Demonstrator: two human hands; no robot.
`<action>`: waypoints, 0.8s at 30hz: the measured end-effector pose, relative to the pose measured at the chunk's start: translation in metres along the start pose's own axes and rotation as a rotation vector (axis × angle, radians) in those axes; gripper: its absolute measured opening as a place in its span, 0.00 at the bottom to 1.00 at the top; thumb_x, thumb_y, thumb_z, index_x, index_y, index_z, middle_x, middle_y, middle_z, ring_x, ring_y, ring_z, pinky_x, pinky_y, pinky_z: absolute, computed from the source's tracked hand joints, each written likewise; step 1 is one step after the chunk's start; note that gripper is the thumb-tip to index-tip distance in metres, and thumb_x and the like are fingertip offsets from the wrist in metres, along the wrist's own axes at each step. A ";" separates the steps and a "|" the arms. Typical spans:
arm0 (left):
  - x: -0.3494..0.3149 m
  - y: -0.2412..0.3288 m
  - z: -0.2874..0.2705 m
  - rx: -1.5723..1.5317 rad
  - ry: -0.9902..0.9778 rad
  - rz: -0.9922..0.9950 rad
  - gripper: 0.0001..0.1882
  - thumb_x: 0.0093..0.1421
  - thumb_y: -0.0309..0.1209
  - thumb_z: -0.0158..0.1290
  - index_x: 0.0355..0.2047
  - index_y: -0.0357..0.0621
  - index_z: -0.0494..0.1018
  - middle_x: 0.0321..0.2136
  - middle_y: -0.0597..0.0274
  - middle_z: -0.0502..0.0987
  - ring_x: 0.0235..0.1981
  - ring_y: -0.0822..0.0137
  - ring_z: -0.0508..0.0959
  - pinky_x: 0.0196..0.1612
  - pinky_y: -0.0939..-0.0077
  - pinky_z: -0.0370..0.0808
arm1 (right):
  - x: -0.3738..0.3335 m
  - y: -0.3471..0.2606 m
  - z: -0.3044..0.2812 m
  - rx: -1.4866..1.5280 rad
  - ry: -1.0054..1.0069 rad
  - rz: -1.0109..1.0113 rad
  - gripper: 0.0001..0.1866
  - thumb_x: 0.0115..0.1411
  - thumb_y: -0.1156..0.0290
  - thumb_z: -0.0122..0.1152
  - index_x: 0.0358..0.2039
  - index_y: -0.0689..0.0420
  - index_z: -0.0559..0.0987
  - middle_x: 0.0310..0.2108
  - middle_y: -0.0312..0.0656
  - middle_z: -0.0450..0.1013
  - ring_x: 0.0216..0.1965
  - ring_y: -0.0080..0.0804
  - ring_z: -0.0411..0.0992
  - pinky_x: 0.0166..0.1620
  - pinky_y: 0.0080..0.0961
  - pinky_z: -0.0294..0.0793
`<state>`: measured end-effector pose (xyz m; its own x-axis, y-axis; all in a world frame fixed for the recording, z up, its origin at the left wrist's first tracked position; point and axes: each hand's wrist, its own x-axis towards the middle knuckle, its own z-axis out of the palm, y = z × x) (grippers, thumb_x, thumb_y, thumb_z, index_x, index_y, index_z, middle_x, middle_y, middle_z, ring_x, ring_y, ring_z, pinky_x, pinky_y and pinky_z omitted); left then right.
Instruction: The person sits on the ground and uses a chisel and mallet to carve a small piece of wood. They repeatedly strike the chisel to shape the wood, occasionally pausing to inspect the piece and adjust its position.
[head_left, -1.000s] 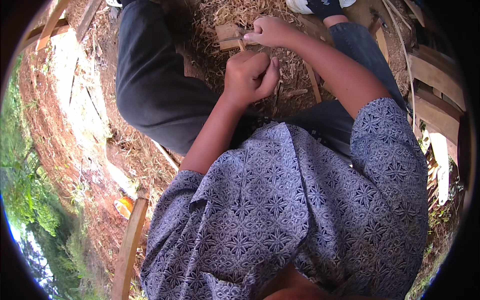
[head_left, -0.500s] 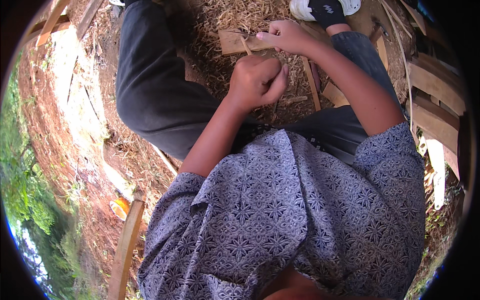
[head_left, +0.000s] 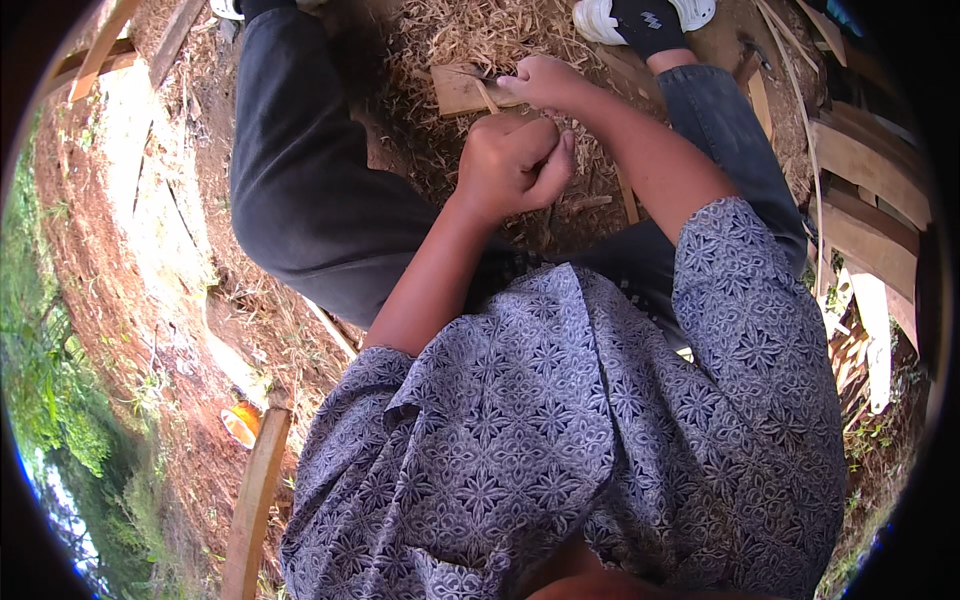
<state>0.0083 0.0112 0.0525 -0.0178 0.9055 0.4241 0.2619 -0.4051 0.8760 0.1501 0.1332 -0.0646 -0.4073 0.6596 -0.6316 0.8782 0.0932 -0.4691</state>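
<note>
My left hand is closed in a fist around a thin wooden stick, whose pale far end sticks out beyond the knuckles. That end lies over a flat wooden board on the ground. Just beyond the fist, my right hand is closed on a knife, its handle hidden in the fingers. The narrow dark knife blade points left across the board and crosses the stick near its tip. Whether the edge touches the wood is too small to tell.
Wood shavings cover the ground between my legs. Curved wooden planks are stacked at the right. A long wooden piece stands at the lower left near an orange object. My shoes are at the far edge.
My right hand has moved left with the knife, closer to the stick, and the right elbow has come inward. My left hand has barely moved.
</note>
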 end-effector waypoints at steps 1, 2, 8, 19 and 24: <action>-0.002 -0.001 -0.001 0.021 -0.007 0.017 0.19 0.57 0.22 0.57 0.14 0.44 0.60 0.10 0.59 0.60 0.11 0.58 0.63 0.18 0.64 0.61 | 0.001 0.002 -0.002 0.069 -0.054 0.061 0.29 0.65 0.41 0.60 0.26 0.58 0.76 0.20 0.42 0.76 0.19 0.29 0.75 0.24 0.32 0.77; -0.002 -0.002 -0.004 0.026 -0.024 0.002 0.19 0.56 0.23 0.58 0.14 0.44 0.61 0.10 0.58 0.61 0.11 0.56 0.65 0.18 0.62 0.63 | 0.002 0.002 -0.003 0.137 -0.108 0.122 0.29 0.65 0.41 0.60 0.25 0.57 0.76 0.20 0.42 0.76 0.18 0.29 0.75 0.24 0.32 0.77; -0.005 -0.002 -0.007 0.003 -0.069 0.021 0.18 0.54 0.25 0.60 0.14 0.45 0.62 0.10 0.57 0.63 0.11 0.53 0.67 0.18 0.60 0.65 | -0.010 -0.009 -0.023 0.129 -0.091 0.056 0.28 0.65 0.41 0.59 0.24 0.56 0.77 0.16 0.39 0.74 0.15 0.28 0.73 0.21 0.29 0.75; -0.003 -0.002 0.005 -0.023 -0.153 0.092 0.18 0.55 0.25 0.59 0.14 0.44 0.62 0.10 0.59 0.63 0.11 0.55 0.68 0.18 0.61 0.65 | -0.012 -0.013 -0.038 -0.176 -0.063 -0.079 0.29 0.61 0.41 0.66 0.24 0.56 0.73 0.13 0.39 0.70 0.16 0.31 0.71 0.24 0.35 0.71; 0.001 0.000 0.005 -0.041 -0.208 0.083 0.15 0.54 0.27 0.59 0.15 0.45 0.66 0.10 0.59 0.65 0.12 0.54 0.70 0.19 0.60 0.68 | 0.004 -0.012 -0.028 -0.148 -0.099 -0.021 0.29 0.63 0.41 0.63 0.20 0.55 0.74 0.12 0.40 0.71 0.14 0.30 0.72 0.21 0.32 0.73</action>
<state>0.0130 0.0124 0.0520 0.2026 0.8736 0.4424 0.2143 -0.4804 0.8505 0.1448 0.1557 -0.0447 -0.4423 0.5805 -0.6837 0.8936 0.2196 -0.3916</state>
